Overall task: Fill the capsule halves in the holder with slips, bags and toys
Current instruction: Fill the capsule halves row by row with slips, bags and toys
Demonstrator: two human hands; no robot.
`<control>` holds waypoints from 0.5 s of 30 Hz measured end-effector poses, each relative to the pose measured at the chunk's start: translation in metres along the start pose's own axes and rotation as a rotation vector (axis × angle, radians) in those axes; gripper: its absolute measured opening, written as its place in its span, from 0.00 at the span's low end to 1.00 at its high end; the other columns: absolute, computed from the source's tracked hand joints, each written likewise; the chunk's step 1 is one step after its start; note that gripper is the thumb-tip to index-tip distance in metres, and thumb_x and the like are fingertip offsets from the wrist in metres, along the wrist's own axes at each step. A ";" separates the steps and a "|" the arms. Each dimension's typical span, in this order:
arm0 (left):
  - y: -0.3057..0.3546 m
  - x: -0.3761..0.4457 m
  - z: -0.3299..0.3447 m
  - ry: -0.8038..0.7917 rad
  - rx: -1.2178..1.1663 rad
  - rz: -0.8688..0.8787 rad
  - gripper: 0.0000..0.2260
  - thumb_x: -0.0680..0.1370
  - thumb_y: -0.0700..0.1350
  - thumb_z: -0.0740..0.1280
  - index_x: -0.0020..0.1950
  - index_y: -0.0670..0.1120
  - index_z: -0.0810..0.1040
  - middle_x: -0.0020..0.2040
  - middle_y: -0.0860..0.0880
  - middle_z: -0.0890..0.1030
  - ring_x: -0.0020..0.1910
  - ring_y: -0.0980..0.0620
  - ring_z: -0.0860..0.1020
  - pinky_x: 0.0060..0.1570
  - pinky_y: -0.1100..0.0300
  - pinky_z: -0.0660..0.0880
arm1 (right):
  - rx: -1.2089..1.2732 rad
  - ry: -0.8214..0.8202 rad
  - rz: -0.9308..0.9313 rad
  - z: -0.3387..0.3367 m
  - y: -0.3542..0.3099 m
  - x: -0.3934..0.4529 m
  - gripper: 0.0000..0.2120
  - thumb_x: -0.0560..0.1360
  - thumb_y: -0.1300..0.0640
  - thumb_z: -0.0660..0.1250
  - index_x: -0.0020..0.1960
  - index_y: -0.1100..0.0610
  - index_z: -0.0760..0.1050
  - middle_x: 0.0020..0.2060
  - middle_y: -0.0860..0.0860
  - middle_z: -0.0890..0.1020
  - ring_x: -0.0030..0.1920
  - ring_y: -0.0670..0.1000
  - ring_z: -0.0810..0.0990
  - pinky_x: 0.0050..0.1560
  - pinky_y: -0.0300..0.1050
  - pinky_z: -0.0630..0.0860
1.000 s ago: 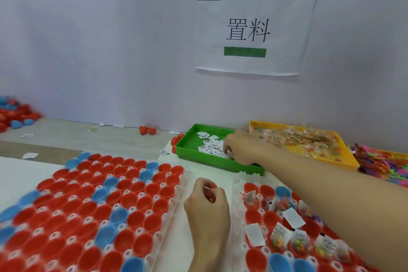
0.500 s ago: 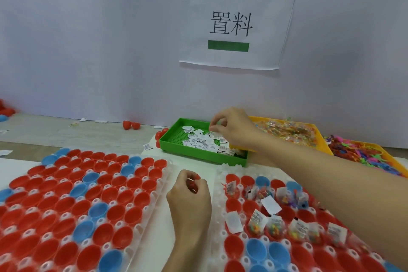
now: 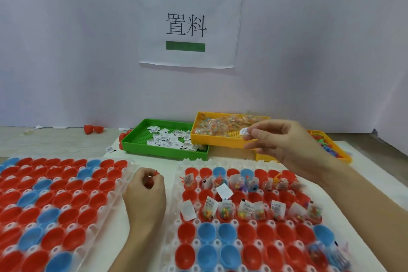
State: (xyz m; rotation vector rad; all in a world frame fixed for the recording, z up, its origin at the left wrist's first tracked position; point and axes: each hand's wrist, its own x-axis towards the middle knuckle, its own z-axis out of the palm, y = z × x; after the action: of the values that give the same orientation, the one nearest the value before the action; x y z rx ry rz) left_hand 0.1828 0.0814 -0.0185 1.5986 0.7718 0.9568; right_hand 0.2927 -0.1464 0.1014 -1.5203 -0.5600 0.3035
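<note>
Head cam: my right hand (image 3: 284, 146) is up over the trays with a paper slip (image 3: 244, 132) pinched in its grip, my left hand (image 3: 145, 194) parked between the two holders.

That slip sits between my right thumb and fingertips, hanging in the air in front of the yellow tray (image 3: 220, 141) of little bags, just right of the green tray (image 3: 163, 150) where the loose slips are piled. My left grip is curled tight around something small and red, can't tell exactly what. It rests on the table (image 3: 172, 165) in the gap between holders. The right holder (image 3: 174, 223) has its top two rows of capsule halves (image 3: 249, 233) mostly stuffed with slips, bags and toys; the rows nearer me are mostly bare red and blue cups. The left holder (image 3: 130, 172) is all bare cups. A third tray of colourful toys (image 3: 326, 143) peeks out behind my right wrist.
</note>
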 end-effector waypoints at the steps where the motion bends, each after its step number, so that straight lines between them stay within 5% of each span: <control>1: 0.001 -0.001 0.000 -0.005 0.004 0.005 0.10 0.77 0.37 0.65 0.39 0.49 0.76 0.37 0.47 0.80 0.40 0.45 0.78 0.37 0.55 0.73 | 0.008 0.002 -0.010 -0.009 0.001 -0.012 0.13 0.69 0.54 0.72 0.47 0.62 0.84 0.45 0.60 0.86 0.43 0.56 0.87 0.37 0.38 0.81; 7: 0.003 -0.003 -0.001 -0.023 0.013 0.021 0.09 0.77 0.36 0.64 0.40 0.48 0.77 0.39 0.44 0.80 0.40 0.44 0.77 0.38 0.54 0.73 | -0.231 0.140 -0.092 -0.039 0.020 -0.059 0.05 0.68 0.56 0.71 0.42 0.52 0.86 0.38 0.57 0.86 0.38 0.55 0.86 0.37 0.38 0.81; 15: 0.002 -0.002 0.000 -0.051 0.041 0.050 0.09 0.77 0.36 0.64 0.42 0.48 0.78 0.38 0.43 0.80 0.37 0.45 0.76 0.38 0.54 0.72 | -0.326 0.139 -0.083 -0.049 0.032 -0.076 0.15 0.71 0.67 0.73 0.46 0.46 0.80 0.34 0.56 0.86 0.35 0.54 0.86 0.36 0.38 0.80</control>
State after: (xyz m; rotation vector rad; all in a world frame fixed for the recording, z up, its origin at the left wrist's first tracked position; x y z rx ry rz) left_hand 0.1820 0.0789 -0.0173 1.6783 0.7231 0.9376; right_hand 0.2598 -0.2261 0.0599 -1.8105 -0.5798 0.0412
